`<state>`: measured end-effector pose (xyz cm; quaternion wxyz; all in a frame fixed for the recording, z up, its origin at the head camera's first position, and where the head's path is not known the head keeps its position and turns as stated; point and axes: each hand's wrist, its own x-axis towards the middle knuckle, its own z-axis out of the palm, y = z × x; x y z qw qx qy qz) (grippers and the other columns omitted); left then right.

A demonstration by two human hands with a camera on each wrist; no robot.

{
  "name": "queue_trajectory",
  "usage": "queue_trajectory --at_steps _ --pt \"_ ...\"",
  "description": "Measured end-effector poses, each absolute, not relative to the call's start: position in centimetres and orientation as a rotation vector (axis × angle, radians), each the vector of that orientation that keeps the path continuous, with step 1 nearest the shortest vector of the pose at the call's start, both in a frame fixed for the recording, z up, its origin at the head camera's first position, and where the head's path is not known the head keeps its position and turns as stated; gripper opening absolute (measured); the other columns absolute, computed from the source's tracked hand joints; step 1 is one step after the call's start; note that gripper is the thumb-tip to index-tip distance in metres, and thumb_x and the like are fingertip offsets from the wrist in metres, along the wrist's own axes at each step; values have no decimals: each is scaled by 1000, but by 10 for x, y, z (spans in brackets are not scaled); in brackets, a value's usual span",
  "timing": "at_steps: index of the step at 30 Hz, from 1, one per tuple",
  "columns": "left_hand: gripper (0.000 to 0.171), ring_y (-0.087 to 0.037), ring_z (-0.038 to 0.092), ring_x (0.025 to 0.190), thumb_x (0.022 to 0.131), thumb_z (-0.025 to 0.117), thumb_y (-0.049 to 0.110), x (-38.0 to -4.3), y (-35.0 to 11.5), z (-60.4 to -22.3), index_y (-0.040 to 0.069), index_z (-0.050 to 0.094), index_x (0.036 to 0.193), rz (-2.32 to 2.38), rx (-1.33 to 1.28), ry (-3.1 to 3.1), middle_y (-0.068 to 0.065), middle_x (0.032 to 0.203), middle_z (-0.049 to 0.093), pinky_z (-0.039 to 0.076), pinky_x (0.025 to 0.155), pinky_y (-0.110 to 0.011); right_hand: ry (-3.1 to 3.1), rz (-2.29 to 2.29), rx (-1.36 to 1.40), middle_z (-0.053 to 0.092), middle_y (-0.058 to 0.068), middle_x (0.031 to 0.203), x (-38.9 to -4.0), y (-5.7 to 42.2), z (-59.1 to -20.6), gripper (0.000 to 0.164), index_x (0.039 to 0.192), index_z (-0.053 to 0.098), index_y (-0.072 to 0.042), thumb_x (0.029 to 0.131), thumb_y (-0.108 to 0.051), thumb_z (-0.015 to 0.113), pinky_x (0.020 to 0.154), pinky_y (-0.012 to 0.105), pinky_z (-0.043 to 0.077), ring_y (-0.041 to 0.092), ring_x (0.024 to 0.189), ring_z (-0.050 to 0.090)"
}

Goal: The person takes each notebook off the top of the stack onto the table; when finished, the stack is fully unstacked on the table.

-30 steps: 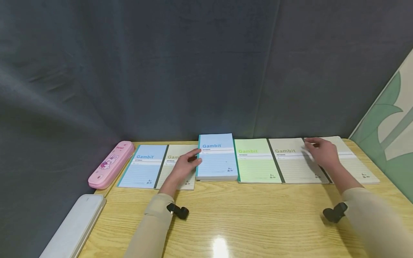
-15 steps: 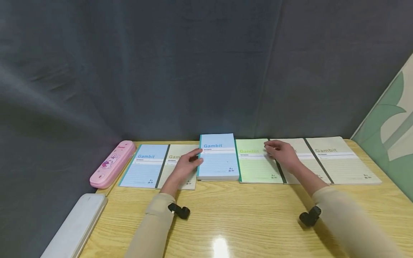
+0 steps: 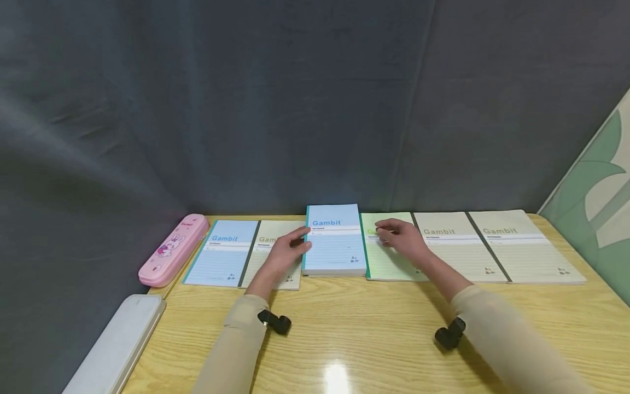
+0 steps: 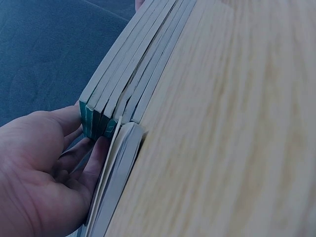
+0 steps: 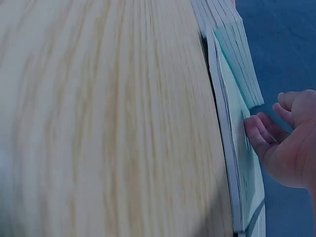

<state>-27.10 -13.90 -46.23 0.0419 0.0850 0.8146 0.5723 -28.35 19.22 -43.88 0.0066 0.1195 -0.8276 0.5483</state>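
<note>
Has just swept the right hand [image 3: 402,238] from the far-right cream notebook [image 3: 529,251] across the inner cream notebook [image 3: 455,254] to the green notebook [image 3: 389,264], just right of the stack of notebooks [image 3: 336,249], topped with a blue cover. Has kept the left hand [image 3: 284,254] at the stack's left edge meanwhile, partly above the left cream notebook [image 3: 261,253]. Touches the teal spines there with fingertips, left grip parted and not clamped. Carries nothing in the right grip, with thumb and fingers slightly bent and apart; cannot tell whether touching the green cover. Seems, on balance, to bring both hands to either flank of the stack, within reach of both its sides. Leaves the stack on the worktop [image 3: 374,334], rising above the flat notebooks beside it. Left of the stack, past the left cream notebook, shows a flat blue notebook [image 3: 221,262], then a pink case [image 3: 173,250].
</note>
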Motion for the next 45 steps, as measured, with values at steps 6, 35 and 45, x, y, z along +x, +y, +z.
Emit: queue_trajectory --at_steps 6,35,45 --pt "48 -25 48 135 101 65 25 -271 -139 -461 25 55 148 1734 251 2503 2 156 43 45 106 -43 -2610 1668 388 67 25 119 -287 176 -442 31 127 63 8 101 -9 62 82 30 57 29 101 68" --pt "52 -28 47 135 101 66 24 -264 -139 -453 18 52 150 1752 303 2487 -4 156 44 44 106 -46 -2770 1394 187 69 17 118 -295 139 -438 39 129 68 -2 93 -16 77 78 34 55 30 104 65" --pt "52 -29 49 134 101 65 22 -264 -139 -453 20 50 152 1733 281 2492 -7 151 49 46 105 -45 -2740 1520 136 65 19 117 -291 143 -437 40 131 66 -1 93 -11 75 68 25 53 26 92 62"
